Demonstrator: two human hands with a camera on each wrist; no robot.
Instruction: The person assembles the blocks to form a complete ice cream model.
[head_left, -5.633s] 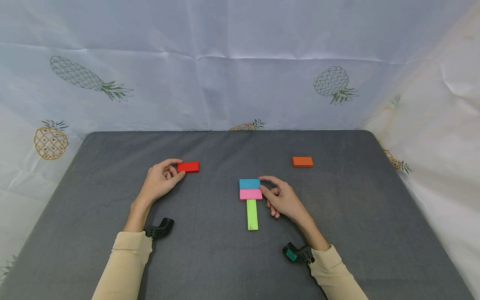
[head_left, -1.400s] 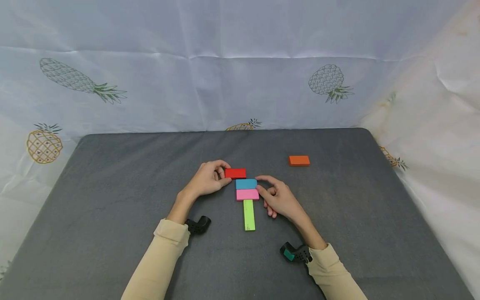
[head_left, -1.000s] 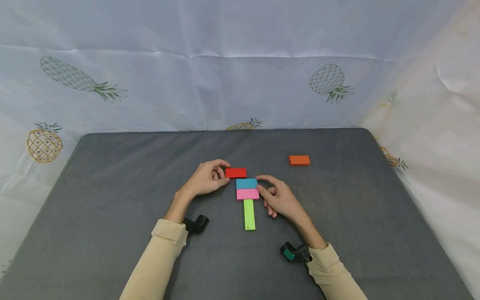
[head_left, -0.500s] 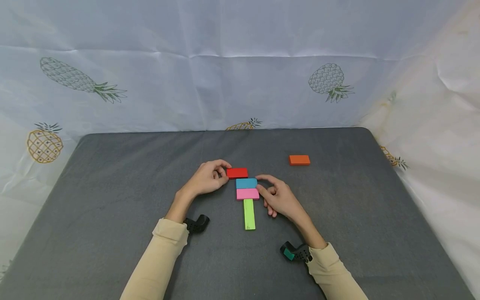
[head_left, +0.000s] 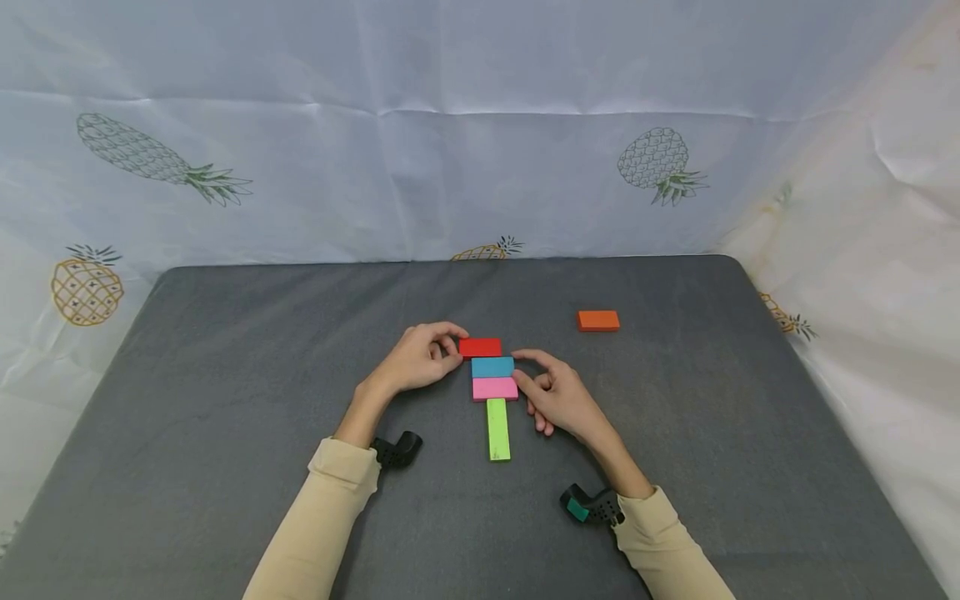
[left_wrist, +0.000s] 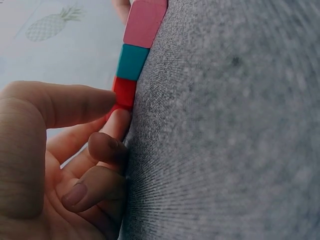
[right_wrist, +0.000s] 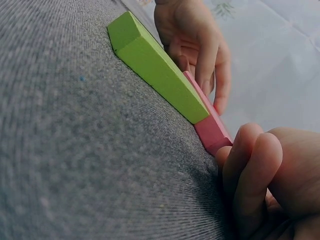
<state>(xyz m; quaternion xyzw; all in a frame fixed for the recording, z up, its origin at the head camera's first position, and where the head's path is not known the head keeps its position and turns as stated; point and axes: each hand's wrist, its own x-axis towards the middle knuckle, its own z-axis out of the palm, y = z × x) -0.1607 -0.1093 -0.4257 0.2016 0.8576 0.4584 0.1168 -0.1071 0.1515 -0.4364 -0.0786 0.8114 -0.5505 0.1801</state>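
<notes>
A pale cloth (head_left: 435, 50) printed with pineapples fills the top of the head view and runs down both sides. Below it, a grey-covered table (head_left: 225, 400) spreads across the middle and bottom of the frame. Two cream sleeves, the left sleeve (head_left: 315, 517) at bottom centre-left and the right sleeve (head_left: 671, 546) at lower right, reach up from the bottom edge.

Near the centre, the left hand (head_left: 416, 358) pinches the left end of the red block between thumb and forefinger, its other fingers curled in. The right hand (head_left: 561, 396), right of centre, has thumb and forefinger at the blue block's right end; whether they grip it or only touch it I cannot tell. A black device sits at each wrist, the left one (head_left: 397, 450) and the right one (head_left: 594, 505), which carries a green patch.

Between the hands, the green block (head_left: 498, 429) stands lengthwise at the bottom of the column, the pink block (head_left: 495, 388) crosswise at its upper end, then the blue block (head_left: 492, 367), then the red block (head_left: 480, 347), set slightly further left. The orange block (head_left: 597, 321) lies apart, above the right hand towards the upper right.
</notes>
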